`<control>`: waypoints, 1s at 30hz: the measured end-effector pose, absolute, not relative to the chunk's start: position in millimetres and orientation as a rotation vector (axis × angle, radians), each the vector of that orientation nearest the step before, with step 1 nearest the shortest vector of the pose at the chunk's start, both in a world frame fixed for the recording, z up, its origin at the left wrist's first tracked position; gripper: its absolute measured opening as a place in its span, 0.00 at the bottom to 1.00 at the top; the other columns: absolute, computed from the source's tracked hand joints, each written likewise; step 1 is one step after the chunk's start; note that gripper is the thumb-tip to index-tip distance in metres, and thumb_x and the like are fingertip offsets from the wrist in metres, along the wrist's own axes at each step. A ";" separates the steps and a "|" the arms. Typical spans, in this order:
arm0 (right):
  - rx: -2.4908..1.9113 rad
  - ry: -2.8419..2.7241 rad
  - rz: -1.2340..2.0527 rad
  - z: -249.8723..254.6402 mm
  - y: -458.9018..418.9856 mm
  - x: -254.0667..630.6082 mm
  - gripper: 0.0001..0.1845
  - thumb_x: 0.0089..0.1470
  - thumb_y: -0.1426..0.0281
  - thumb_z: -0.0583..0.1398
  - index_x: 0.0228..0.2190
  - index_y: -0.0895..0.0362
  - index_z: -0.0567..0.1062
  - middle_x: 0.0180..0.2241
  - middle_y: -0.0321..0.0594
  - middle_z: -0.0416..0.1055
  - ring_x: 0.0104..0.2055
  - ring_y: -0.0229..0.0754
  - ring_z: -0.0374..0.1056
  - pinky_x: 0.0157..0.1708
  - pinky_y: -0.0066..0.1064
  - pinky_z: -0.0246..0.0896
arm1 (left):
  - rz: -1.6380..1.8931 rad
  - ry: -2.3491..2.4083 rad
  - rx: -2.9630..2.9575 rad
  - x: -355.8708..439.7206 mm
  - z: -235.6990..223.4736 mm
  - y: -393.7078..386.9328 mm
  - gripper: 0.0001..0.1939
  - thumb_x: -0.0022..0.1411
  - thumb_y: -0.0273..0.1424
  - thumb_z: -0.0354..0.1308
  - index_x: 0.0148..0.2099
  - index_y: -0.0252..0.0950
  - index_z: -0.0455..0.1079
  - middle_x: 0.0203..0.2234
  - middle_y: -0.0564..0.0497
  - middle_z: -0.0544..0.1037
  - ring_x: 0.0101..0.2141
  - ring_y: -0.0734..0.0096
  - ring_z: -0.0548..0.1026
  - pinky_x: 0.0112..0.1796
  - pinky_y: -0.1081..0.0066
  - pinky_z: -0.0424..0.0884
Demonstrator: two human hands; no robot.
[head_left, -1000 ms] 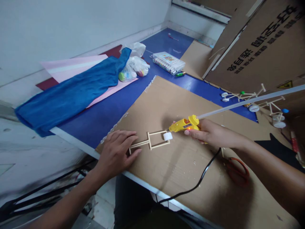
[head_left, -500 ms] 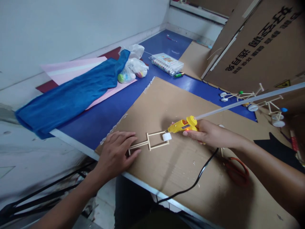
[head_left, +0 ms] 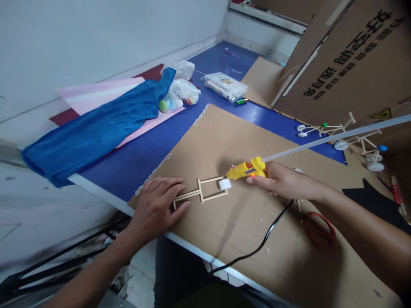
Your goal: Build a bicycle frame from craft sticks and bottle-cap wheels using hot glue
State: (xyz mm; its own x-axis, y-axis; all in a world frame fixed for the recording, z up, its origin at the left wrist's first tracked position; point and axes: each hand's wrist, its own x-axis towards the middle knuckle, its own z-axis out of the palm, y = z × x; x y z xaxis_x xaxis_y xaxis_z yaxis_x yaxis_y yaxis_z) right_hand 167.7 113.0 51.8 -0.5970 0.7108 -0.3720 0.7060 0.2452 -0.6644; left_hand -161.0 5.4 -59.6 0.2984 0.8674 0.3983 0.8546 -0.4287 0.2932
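My right hand [head_left: 282, 182] grips a yellow hot glue gun [head_left: 245, 169] with a long clear glue stick [head_left: 334, 136] running out of its back. Its nozzle touches a small white wheel [head_left: 224, 184] at the end of a wooden stick frame [head_left: 202, 193]. My left hand [head_left: 159, 207] lies flat with fingers spread, pressing the near end of that frame onto the brown cardboard sheet [head_left: 257, 239]. The gun's black cord [head_left: 257, 250] trails off the near edge.
Red-handled scissors [head_left: 319, 231] lie by my right forearm. Finished stick models with white wheels [head_left: 349, 139] stand at the right before a large cardboard box [head_left: 349, 60]. A blue cloth [head_left: 96, 128], plastic bags [head_left: 180, 92] and a marker case [head_left: 226, 85] sit on the blue table.
The glue gun has shifted slightly left and down toward the white wheel. My left hand has stayed pressed on the stick frame.
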 end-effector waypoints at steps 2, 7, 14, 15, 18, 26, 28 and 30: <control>-1.400 -2.479 1.310 51.8 112.8 167.8 0.24 0.61 0.47 0.57 0.30 0.56 0.72 0.22 0.31 0.61 0.23 0.35 0.54 0.25 0.29 0.51 | 0.799 1.669 2.509 -161.1 -59.3 5.3 0.12 0.65 0.37 0.59 0.48 0.39 0.71 0.48 0.43 0.79 0.49 0.49 0.75 0.51 0.49 0.67; -1.421 -2.468 1.285 54.1 112.6 166.3 0.24 0.60 0.48 0.58 0.29 0.56 0.71 0.22 0.31 0.60 0.23 0.35 0.53 0.24 0.29 0.50 | 0.797 1.671 2.504 -161.4 -58.7 5.1 0.11 0.64 0.37 0.59 0.48 0.40 0.71 0.48 0.43 0.79 0.48 0.50 0.75 0.51 0.50 0.67; -1.405 -2.469 1.320 52.6 113.5 167.7 0.24 0.61 0.48 0.58 0.29 0.56 0.72 0.20 0.31 0.58 0.22 0.35 0.52 0.22 0.28 0.48 | 0.794 1.668 2.528 -161.3 -59.1 5.2 0.11 0.65 0.37 0.59 0.48 0.39 0.70 0.48 0.43 0.79 0.49 0.50 0.75 0.51 0.50 0.67; -1.404 -2.473 1.327 52.6 113.4 167.8 0.24 0.61 0.48 0.58 0.30 0.56 0.72 0.19 0.31 0.58 0.22 0.35 0.52 0.22 0.28 0.48 | 0.793 1.668 2.532 -161.2 -59.4 5.5 0.11 0.65 0.37 0.59 0.48 0.39 0.70 0.49 0.43 0.79 0.49 0.50 0.75 0.51 0.50 0.67; -1.409 -2.486 1.323 53.5 113.1 167.5 0.23 0.61 0.48 0.58 0.31 0.56 0.72 0.19 0.30 0.58 0.22 0.36 0.53 0.22 0.28 0.48 | 0.790 1.662 2.540 -161.1 -60.1 6.1 0.11 0.66 0.37 0.59 0.48 0.38 0.71 0.48 0.42 0.79 0.49 0.51 0.75 0.51 0.50 0.67; -1.436 -2.462 1.297 54.8 112.3 167.3 0.24 0.59 0.47 0.59 0.30 0.56 0.72 0.21 0.30 0.59 0.22 0.35 0.52 0.24 0.28 0.50 | 0.815 1.652 2.552 -161.1 -59.7 5.2 0.09 0.67 0.36 0.58 0.47 0.39 0.71 0.48 0.44 0.79 0.48 0.52 0.75 0.50 0.51 0.67; -1.417 -2.459 1.306 55.2 112.2 167.0 0.24 0.60 0.47 0.58 0.31 0.56 0.73 0.20 0.30 0.58 0.22 0.35 0.52 0.24 0.28 0.50 | 0.820 1.650 2.554 -160.8 -59.2 5.3 0.09 0.67 0.36 0.58 0.47 0.39 0.71 0.48 0.44 0.79 0.48 0.52 0.75 0.50 0.51 0.67; -1.403 -2.464 1.325 56.4 112.1 166.1 0.24 0.61 0.47 0.57 0.32 0.56 0.73 0.20 0.29 0.58 0.22 0.35 0.52 0.24 0.28 0.50 | 0.820 1.644 2.554 -160.5 -58.9 5.5 0.09 0.67 0.35 0.58 0.47 0.39 0.71 0.48 0.44 0.79 0.48 0.52 0.75 0.50 0.51 0.67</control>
State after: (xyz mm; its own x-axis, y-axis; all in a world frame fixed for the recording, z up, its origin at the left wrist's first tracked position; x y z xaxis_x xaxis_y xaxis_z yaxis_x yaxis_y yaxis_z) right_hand 166.1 112.1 56.4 -0.5982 0.7108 -0.3700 0.7006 0.2398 -0.6720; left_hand -160.5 5.5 -58.9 0.3183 0.8470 0.4259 0.8494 -0.4543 0.2687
